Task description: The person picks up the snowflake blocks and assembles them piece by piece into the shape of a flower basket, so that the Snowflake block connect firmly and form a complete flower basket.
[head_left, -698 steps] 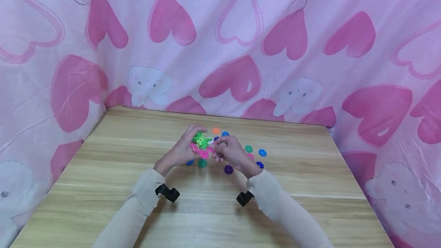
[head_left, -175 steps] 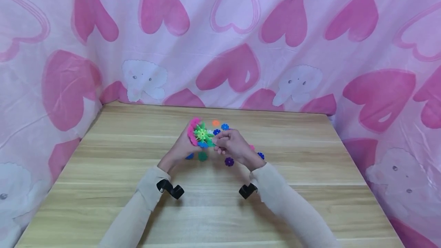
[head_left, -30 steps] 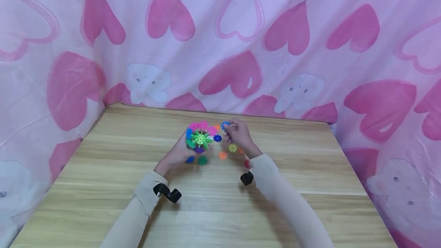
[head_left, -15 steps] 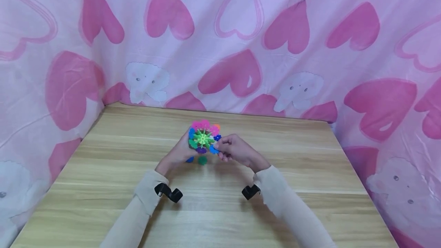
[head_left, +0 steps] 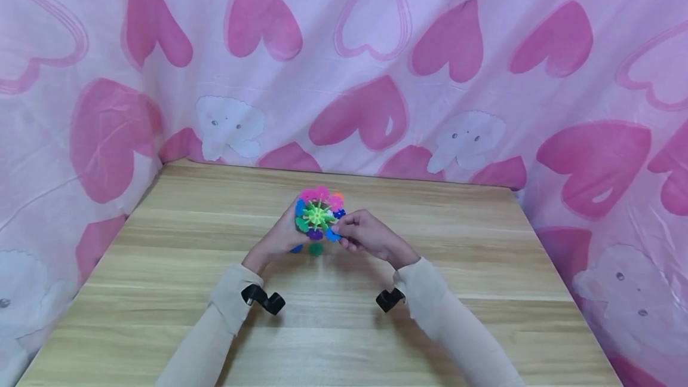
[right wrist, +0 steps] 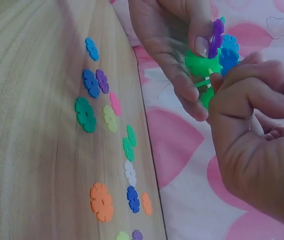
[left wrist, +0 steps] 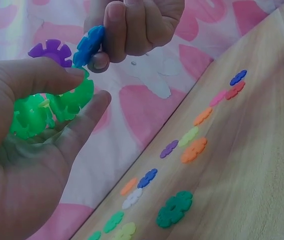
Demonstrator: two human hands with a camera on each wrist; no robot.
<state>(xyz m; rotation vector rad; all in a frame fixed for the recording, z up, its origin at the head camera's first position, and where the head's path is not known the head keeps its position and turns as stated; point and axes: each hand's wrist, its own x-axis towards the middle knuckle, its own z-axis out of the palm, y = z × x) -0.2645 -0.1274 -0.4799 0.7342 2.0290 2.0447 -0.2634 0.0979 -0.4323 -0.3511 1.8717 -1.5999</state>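
In the head view my left hand [head_left: 278, 236] holds a cluster of interlocking snowflake discs [head_left: 318, 215] above the table. Lime green discs form its middle; pink, blue, green and purple ones ring it. My right hand [head_left: 373, 236] pinches a blue snowflake disc [head_left: 332, 234] between thumb and fingers at the cluster's lower right edge. The left wrist view shows this blue disc [left wrist: 89, 46] beside the purple disc [left wrist: 51, 52], near my left thumb. Whether its slot is engaged cannot be made out. From the right wrist, my curled fingers partly hide the green discs [right wrist: 203, 64].
Several loose discs lie on the wooden table [head_left: 322, 327], among them a dark green disc [left wrist: 174, 209], an orange disc [right wrist: 101, 202] and a white disc [right wrist: 130, 172]. Behind the table hangs a pink heart-patterned cloth [head_left: 355, 112].
Within the last second my right hand has brought the blue disc from the back right to the cluster. Since the oldest frame, blue, green and purple discs have joined the cluster's ring.
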